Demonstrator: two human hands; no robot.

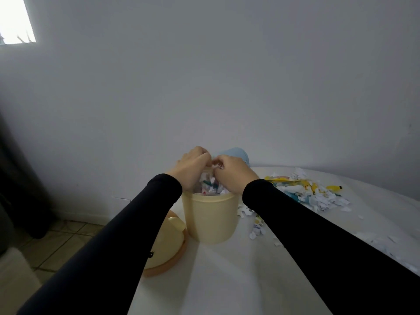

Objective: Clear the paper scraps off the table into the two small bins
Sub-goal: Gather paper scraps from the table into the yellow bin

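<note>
A small pale yellow bin [211, 218] stands on the white table [227, 280], filled to its rim with paper scraps [210, 188]. My left hand [193, 167] and my right hand [231, 175] are both over its mouth, fingers curled down and touching each other above the scraps. Whether they grip scraps is hidden. A light blue bin [236, 153] peeks out behind my right hand. A heap of white, yellow and blue scraps [306, 194] lies to the right.
The yellow bin's lid [168, 242], with an orange rim, lies at the table's left edge. Loose scraps [255, 228] sit beside the bin, and more [386, 244] along my right sleeve. A wall stands close behind the table, tiled floor at the left.
</note>
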